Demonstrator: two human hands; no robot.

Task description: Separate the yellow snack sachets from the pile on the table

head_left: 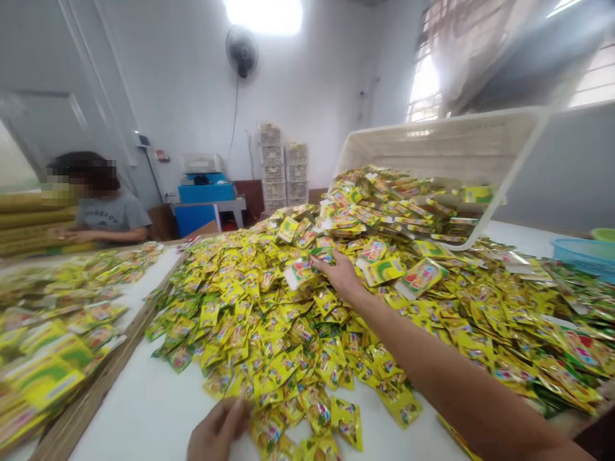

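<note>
A wide heap of small yellow-and-green sachets (269, 301) covers the white table. My right hand (341, 275) reaches far into the heap, its thumb and fingers closed on the edge of a flat yellow carton (302, 272) with a white flap. Similar flat cartons (384, 271) lie on the sachets just to its right. Low in the view, my left hand (218, 429) is at the near edge of the heap, fingers curled together against the sachets. Blur hides what they pinch, if anything.
A tilted white plastic bin (432, 137) spills flat cartons onto the heap. A wooden edge strip (110, 378) divides the table from a left surface with more cartons. A co-worker (108, 211) sits at left. A blue basket (583, 256) stands at right.
</note>
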